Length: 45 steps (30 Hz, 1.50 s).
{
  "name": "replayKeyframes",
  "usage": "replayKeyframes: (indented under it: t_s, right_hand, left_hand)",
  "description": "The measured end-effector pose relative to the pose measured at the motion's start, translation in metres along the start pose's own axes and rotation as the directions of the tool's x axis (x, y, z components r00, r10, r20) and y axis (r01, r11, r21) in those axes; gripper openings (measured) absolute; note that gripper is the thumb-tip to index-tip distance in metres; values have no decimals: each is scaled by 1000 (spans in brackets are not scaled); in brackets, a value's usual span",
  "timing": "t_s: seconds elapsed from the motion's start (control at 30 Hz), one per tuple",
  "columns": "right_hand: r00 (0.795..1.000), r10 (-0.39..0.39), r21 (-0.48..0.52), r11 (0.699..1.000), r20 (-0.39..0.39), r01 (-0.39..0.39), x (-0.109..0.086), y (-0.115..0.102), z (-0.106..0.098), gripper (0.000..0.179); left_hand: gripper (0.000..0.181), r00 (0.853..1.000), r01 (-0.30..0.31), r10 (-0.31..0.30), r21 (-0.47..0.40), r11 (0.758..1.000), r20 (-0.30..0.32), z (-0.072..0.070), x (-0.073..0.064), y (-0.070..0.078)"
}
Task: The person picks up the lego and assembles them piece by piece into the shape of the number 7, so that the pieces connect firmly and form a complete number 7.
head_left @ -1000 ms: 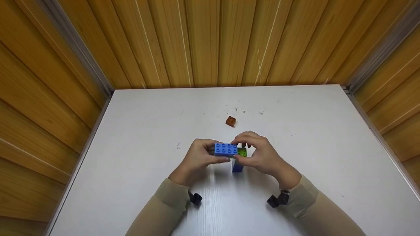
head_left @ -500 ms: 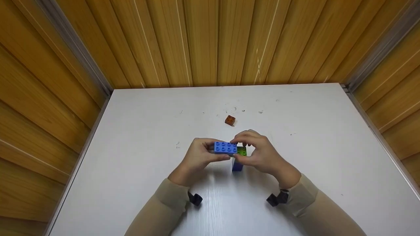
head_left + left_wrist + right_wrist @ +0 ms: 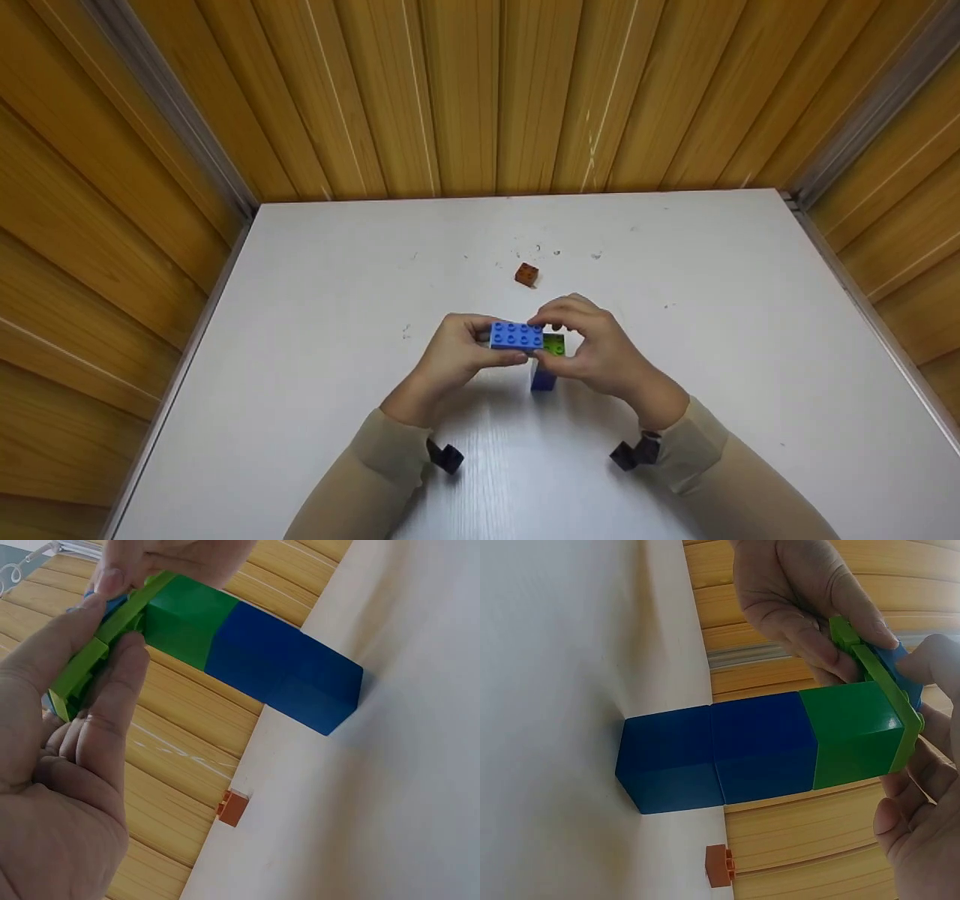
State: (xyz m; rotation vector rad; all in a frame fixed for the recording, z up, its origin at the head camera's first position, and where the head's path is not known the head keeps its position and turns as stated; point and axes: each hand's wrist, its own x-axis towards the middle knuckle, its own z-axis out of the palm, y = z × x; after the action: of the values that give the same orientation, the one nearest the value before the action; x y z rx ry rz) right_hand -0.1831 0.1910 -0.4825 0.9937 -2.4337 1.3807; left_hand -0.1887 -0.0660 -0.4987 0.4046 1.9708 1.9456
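Grip: left hand (image 3: 461, 349) pinches the lime-green piece (image 3: 81, 666); right hand (image 3: 592, 341) pinches the right end of the blue brick (image 3: 517, 335) above it.
Tower (image 3: 765, 746): stands upright on the white table (image 3: 337, 270), lime-green piece on top.
Orange-brown brick (image 3: 526, 274): lies beyond the hands.

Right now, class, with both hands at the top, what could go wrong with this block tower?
The eight-stud blue brick juts left past the narrow block tower, so letting go might tip everything that way. If the left hand and right hand press unevenly, the lime-green plate could pop loose.
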Motion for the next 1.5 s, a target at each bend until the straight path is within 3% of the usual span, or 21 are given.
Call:
replayKeyframes:
  t_s: [0.27,0.47,0.63,0.77,1.0,1.27,1.5]
  right_hand:
    - [999,42,-3,999,16,-42,0,-2,-1,39]
    - [1000,-21,12,1000,2,21,-1,2,1,38]
    - [999,-41,0,999,3,41,0,1,1,38]
    - [1000,-14,-11,1000,12,14,-1,-1,0,39]
    - [1000,1,-44,999,26,0,-1,-3,-2,39]
    - [992,-125,-126,984,21,126,-1,4,-2,41]
    - [948,-316,-265,912,35,313,0,14,2,60]
  left_hand:
    - [48,997,49,-48,-13,999,67,-7,-3,5]
    - [42,996,21,-21,2,1000,84,-9,-3,4]
    - [36,996,-51,48,39,998,69,-11,-3,2]
    - [38,994,-99,95,96,990,46,-11,-3,1]
    - [44,995,-98,98,60,993,5,-8,-6,-5]
    - [41,994,-109,109,-56,992,1,-2,-4,-14]
    - [37,988,-157,158,-46,986,4,1,-4,-14]
